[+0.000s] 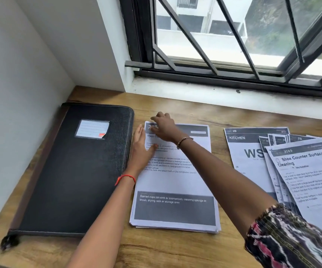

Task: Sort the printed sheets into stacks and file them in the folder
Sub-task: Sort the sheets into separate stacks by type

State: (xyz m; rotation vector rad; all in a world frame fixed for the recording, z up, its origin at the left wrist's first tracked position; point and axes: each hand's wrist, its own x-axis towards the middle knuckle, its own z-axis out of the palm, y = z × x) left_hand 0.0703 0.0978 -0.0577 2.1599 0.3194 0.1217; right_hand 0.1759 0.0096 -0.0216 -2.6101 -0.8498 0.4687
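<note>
a wooden desk (175,252) is seen below a barred window (233,35). a black folder (75,171) lies shut at the left, a lined label (92,129) with a red mark on its cover. just right of it a squared stack (175,190) of printed sheets is laid; on its top sheet "stained cups (on sink or countertop), cleaning sponge or brush, drying rack or storage area" can be read in a dark box. at the far right a loose fan of sheets (291,171) is spread, marked "2b", "kitchen", "ws", "3089" and "shoe counter surface cleaning". the left hand (142,149) is laid flat, fingers released, along the stack's left edge, a red thread at its wrist. the right hand (164,126), braceleted, is set on the stack's top left corner, fingers curled; whether a sheet is pinched cannot be told.
</note>
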